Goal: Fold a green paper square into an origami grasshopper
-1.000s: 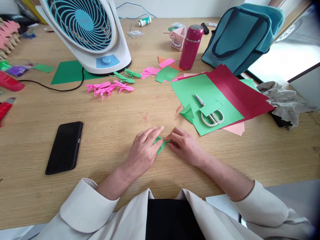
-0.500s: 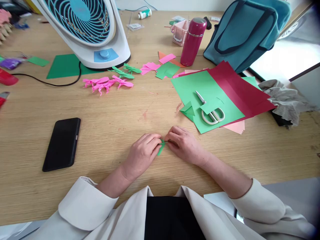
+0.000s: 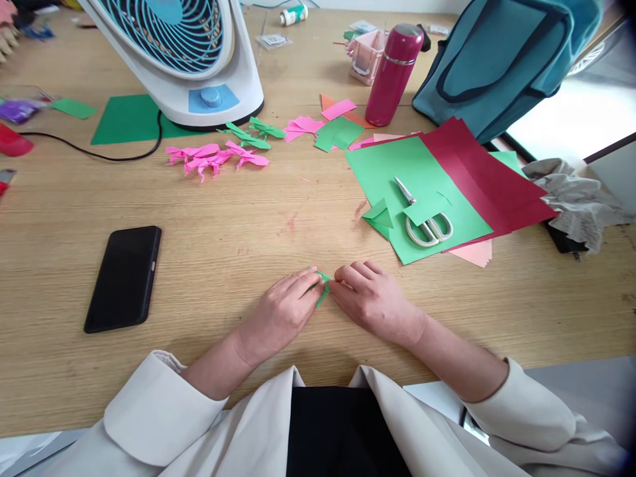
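Head view: the left hand [image 3: 285, 306] is pinching a small folded green paper [image 3: 323, 285] between thumb and fingers, low over the bench [image 3: 238, 245]. The right hand [image 3: 375, 298] is meeting its right edge with bunched fingertips; their exact grip is hidden. Scissors [image 3: 428, 230] are lying up and to the right on a light green sheet [image 3: 377, 165], partly under a paper scrap [image 3: 422, 210].

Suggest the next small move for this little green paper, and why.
Perhaps steady the small green paper with the left hand and crease its edge with the right hand: both hands' fingertips are at it, and a narrow part juts out.
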Available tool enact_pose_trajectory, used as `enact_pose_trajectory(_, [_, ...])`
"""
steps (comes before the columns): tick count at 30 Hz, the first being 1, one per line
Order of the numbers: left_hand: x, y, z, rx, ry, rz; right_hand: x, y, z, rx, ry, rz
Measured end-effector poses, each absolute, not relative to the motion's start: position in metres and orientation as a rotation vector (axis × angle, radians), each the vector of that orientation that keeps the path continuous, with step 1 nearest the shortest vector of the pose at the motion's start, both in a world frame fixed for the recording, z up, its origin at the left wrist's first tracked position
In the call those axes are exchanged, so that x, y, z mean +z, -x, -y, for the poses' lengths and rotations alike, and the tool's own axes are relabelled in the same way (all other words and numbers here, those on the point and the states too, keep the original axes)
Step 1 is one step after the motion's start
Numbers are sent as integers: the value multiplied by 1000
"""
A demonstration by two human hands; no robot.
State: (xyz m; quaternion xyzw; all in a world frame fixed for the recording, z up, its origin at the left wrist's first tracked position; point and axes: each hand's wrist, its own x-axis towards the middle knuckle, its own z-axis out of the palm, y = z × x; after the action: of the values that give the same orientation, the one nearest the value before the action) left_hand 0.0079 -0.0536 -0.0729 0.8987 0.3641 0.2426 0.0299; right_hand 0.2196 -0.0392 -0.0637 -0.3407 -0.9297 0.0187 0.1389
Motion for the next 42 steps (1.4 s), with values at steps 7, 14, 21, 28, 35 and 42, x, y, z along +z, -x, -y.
enact_pose_trajectory(7, [-74,0,55,724,-2813,-1050,-65,-221,45,-58,921,2733])
enact_pose_trajectory(14, [-75,2,55,712,-2725,-1039,-66,-221,45,164,1028,2613])
enact_pose_trajectory(21, [-69,-5,48,759,-2524,-1094,-64,-218,42,500,1146,2410])
enact_pose_trajectory(28, [-68,-17,39,739,-2382,-1260,-62,-214,40,646,1242,2298])
enact_pose_trajectory(35, [-70,-18,38,769,-2290,-1257,-64,-214,38,666,1279,2293])
enact_pose_trajectory(42, [-71,-16,38,791,-2261,-1245,-62,-211,37,689,1333,2265])
